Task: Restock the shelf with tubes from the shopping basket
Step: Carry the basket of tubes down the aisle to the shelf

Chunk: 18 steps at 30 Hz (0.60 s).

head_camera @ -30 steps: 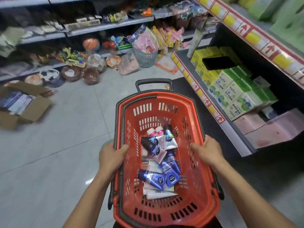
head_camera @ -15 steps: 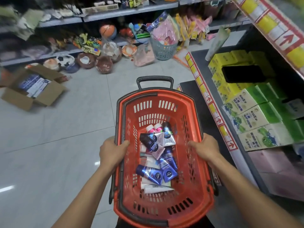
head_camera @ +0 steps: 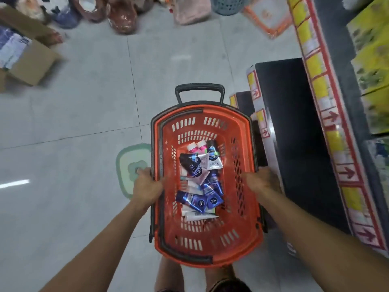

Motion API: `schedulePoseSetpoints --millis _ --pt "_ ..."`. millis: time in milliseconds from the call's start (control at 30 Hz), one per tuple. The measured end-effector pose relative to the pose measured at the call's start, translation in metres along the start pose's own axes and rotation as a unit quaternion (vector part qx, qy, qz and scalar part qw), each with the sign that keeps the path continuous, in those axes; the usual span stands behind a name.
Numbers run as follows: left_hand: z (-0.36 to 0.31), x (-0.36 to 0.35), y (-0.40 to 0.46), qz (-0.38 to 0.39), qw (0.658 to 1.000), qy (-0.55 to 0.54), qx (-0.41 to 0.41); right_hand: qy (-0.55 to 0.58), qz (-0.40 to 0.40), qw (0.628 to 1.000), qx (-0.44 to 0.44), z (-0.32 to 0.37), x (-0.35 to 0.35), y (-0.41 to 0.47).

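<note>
An orange shopping basket with a black rim and handle hangs over the floor in front of me. Several tubes lie heaped in its bottom: dark blue ones, white ones and two with pink caps. My left hand grips the basket's left rim. My right hand grips the right rim. The shelf runs along the right, its dark lower board just beside the basket.
Yellow and green boxes fill the upper right shelf, edged by a red and yellow price strip. A pale green mat lies on the floor under my left hand. An open cardboard box sits far left; bagged goods line the far side.
The view has tilted down toward the floor and the basket has dropped lower beside the shelf. Both hands keep their grip on the rims.
</note>
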<state>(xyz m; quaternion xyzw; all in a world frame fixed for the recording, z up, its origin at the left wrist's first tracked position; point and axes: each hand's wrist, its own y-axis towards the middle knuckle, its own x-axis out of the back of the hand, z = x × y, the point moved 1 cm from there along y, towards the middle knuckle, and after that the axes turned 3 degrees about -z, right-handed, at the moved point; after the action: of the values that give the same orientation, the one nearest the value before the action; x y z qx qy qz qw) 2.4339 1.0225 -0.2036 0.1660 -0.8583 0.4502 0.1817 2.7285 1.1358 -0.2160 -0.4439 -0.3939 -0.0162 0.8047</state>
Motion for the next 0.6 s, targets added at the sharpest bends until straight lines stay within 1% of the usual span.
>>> schedulePoseSetpoints --millis 133,200,367,467,600 --pt "0.037 -0.036 0.064 0.024 0.999 0.020 0.015 0.010 -0.011 1.000 0.002 -0.015 -0.055 0.064" --pt "0.058 -0.056 0.096 0.023 0.999 0.024 0.032 -0.007 -0.008 1.000 0.003 -0.021 -0.080 0.096" --pt "0.106 -0.100 0.166 0.007 0.998 -0.006 0.064 -0.047 -0.014 0.998 0.027 -0.030 -0.132 0.168" --pt "0.119 -0.121 0.199 0.013 0.997 -0.026 0.072 -0.035 -0.020 0.999 0.033 -0.036 -0.159 0.206" --pt "0.133 -0.139 0.232 0.021 0.996 -0.053 0.075 -0.021 -0.017 0.999 0.017 -0.042 -0.187 0.238"
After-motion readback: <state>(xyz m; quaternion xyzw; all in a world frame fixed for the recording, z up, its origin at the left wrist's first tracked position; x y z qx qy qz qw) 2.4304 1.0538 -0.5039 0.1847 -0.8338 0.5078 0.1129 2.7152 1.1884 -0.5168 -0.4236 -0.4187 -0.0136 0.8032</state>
